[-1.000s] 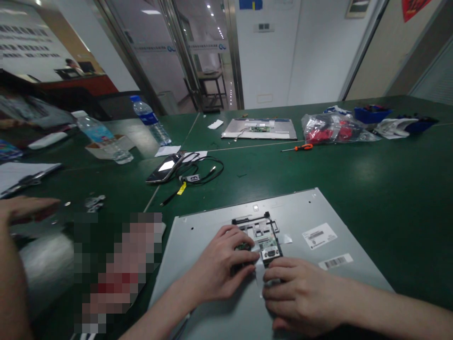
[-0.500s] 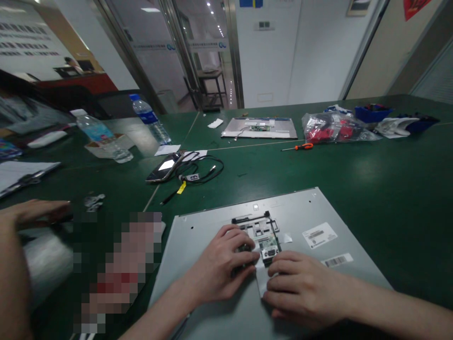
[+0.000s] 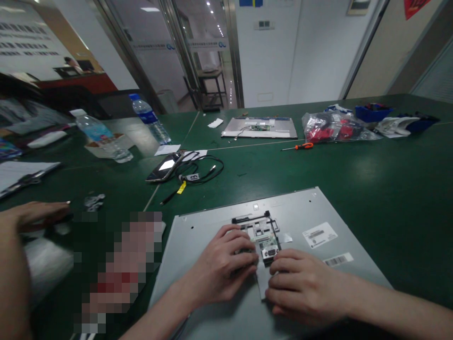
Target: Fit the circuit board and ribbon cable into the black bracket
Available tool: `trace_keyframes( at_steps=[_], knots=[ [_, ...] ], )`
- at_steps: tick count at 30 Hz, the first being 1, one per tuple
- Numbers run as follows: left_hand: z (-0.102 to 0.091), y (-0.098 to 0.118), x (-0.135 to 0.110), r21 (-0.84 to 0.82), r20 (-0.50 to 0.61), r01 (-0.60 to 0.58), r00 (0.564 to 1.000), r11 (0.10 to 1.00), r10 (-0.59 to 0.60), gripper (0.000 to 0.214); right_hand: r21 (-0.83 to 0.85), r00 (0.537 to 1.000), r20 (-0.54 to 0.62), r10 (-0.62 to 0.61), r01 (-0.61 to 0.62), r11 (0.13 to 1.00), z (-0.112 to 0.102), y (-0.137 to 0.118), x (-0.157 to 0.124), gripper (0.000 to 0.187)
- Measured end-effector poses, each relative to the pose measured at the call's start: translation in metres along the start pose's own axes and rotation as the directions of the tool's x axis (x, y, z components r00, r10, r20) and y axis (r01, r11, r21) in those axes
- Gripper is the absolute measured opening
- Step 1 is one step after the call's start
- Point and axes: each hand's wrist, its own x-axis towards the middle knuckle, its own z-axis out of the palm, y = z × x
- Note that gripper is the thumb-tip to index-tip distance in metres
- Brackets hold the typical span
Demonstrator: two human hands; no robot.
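A grey metal display panel (image 3: pixel 198 236) lies face down in front of me. In its middle is a cut-out holding a small green circuit board (image 3: pixel 268 244) with a VGA socket. My left hand (image 3: pixel 224 267) is closed at the cut-out's left side, fingers bent round a dark part mostly hidden beneath them. Just below the socket, a narrow grey metal bracket (image 3: pixel 261 281) runs toward me. My right hand (image 3: pixel 306 283) has its curled fingers against the bracket's right edge; the fingertips are partly hidden.
Beyond the panel lie a phone (image 3: pixel 163 168), a coiled black cable (image 3: pixel 201 175), an orange screwdriver (image 3: pixel 304 147) and a second panel (image 3: pixel 260 132). Bottles (image 3: pixel 150 118) stand at left. Another person's hand (image 3: pixel 38 212) is at the left edge, near a clear bag (image 3: pixel 49 264).
My right hand has shifted very slightly to the right along with the bracket's near end. My left hand has hardly moved. The other person's hand moved a little.
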Motion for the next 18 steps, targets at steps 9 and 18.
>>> trace_keyframes(
  at_steps=[9, 18],
  knots=[
    [0.0002, 0.0006, 0.0011, 0.001, -0.023, -0.002, 1.0, 1.0, 0.002, 0.013, -0.035, 0.997, -0.051, 0.061, -0.063, 0.997, 0.0029, 0.0006, 0.0007, 0.018],
    [0.0014, 0.001, 0.0015, -0.008, 0.008, 0.008, 1.0, 1.0, -0.007, 0.013, -0.027, 0.979, 0.082, 0.188, -0.186, 0.982, 0.0083, 0.0053, -0.0038, 0.039]
  ],
)
